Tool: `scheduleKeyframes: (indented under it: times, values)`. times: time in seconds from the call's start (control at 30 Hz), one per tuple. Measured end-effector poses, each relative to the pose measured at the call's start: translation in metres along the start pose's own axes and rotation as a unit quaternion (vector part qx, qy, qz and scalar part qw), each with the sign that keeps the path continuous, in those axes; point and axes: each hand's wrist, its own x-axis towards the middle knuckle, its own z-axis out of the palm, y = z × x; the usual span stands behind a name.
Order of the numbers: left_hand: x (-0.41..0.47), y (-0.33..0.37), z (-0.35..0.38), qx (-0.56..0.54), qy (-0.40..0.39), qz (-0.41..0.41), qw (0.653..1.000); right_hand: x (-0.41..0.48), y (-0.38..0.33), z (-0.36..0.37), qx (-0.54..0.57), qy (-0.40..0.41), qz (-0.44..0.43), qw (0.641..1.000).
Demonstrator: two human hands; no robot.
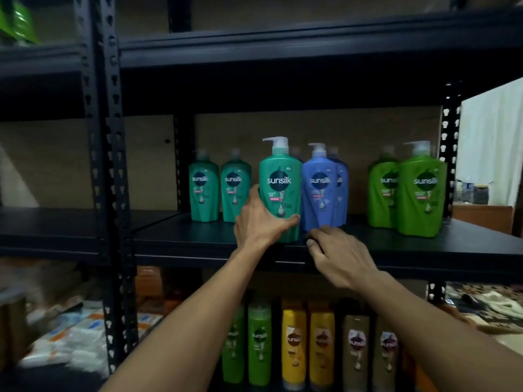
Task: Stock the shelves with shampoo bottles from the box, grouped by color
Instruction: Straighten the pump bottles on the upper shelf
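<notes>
My left hand (260, 222) grips a teal pump shampoo bottle (280, 185) at its lower left side, near the front of the black middle shelf (198, 239). Two more teal bottles (219, 188) stand behind it to the left. Directly right of the held bottle stand two blue bottles (321, 188). Two light green bottles (416, 193) stand at the shelf's right end. My right hand (339, 256) hovers at the shelf's front edge below the blue bottles, fingers curled and holding nothing. The box is out of view.
The shelf below holds smaller green (259, 343), yellow (294, 343) and brown bottles (356, 346). A black slotted upright (110, 165) stands to the left. White and orange packets (70, 340) lie low at the left. A wooden table with jars (478, 193) is at the far right.
</notes>
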Motion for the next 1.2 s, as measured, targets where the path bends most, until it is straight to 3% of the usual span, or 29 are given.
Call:
scheduleKeyframes:
  times: [0.33, 0.63, 0.9, 1.2]
  values:
    - [0.054, -0.103, -0.069, 0.007, 0.011, -0.079, 0.997, 0.073, -0.079, 0.028, 0.042, -0.143, -0.047, 0.988]
    - [0.114, -0.166, -0.063, -0.054, -0.033, -0.1, 0.993, 0.131, -0.091, 0.066, 0.082, -0.243, 0.006, 0.967]
    - [0.148, -0.199, -0.04, -0.143, -0.066, -0.103, 0.982, 0.156, -0.084, 0.083, 0.105, -0.252, 0.047, 0.961]
    - [0.16, -0.214, -0.028, -0.141, -0.088, -0.097, 0.981, 0.156, -0.086, 0.084, 0.1, -0.253, 0.049, 0.961]
